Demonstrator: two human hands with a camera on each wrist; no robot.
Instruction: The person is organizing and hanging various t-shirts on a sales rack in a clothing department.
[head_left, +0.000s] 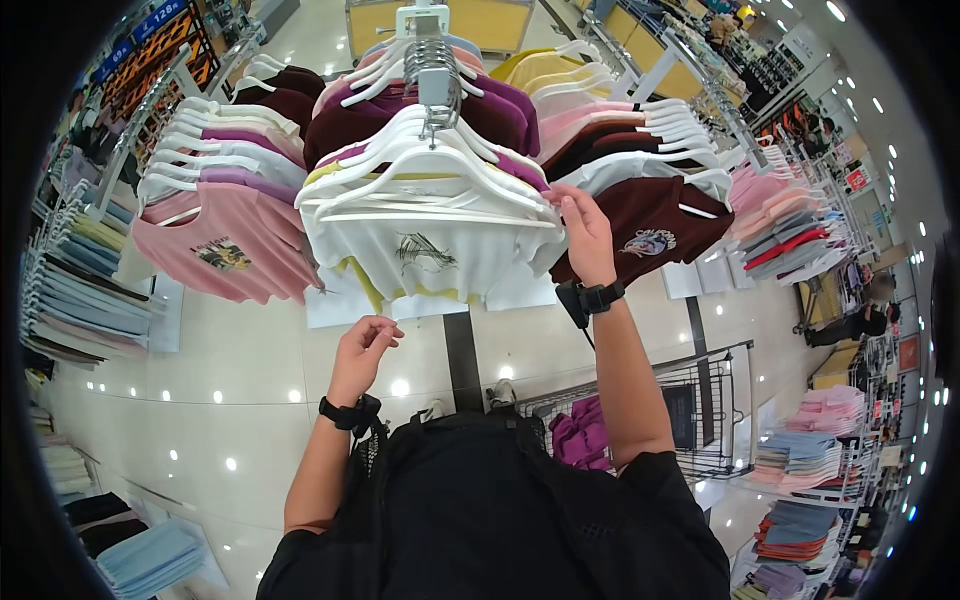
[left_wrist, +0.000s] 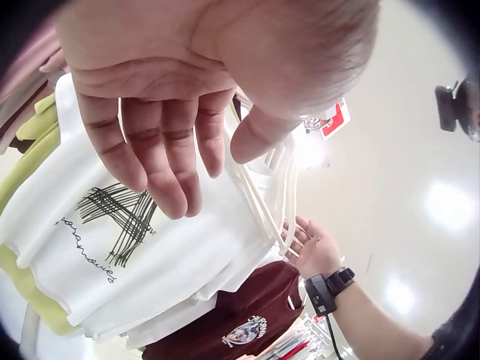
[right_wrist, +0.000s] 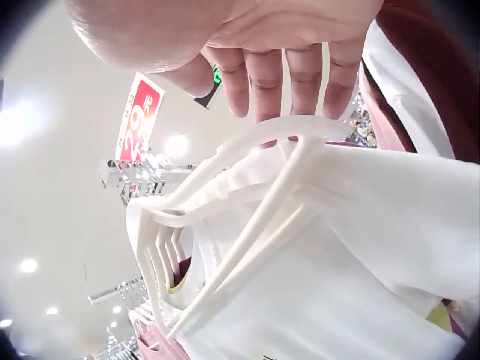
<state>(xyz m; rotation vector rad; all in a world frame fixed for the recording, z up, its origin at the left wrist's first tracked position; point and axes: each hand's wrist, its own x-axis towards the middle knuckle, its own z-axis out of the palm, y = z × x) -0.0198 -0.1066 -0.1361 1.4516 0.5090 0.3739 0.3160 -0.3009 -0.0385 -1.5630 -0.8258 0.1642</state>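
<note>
A white T-shirt [head_left: 440,250] with a black scribbled print hangs at the front of the rack on a white plastic hanger [head_left: 432,165]. My right hand [head_left: 588,232] is at the right shoulder end of that hanger. In the right wrist view its fingers [right_wrist: 264,82] extend loosely and their tips meet the hanger's edge, without curling round it. My left hand [head_left: 364,350] hovers below the shirt's hem in the head view, holding nothing. Its fingers [left_wrist: 161,142] are relaxed and slightly bent, in front of the print in the left wrist view.
Pink shirts [head_left: 225,240] hang on the left, a maroon shirt [head_left: 645,235] on the right. Below my right arm stands a wire cart [head_left: 725,400] with a purple garment [head_left: 580,435] in it. Folded clothes [head_left: 150,560] lie at lower left. A red price sign [right_wrist: 139,120] hangs above the rack.
</note>
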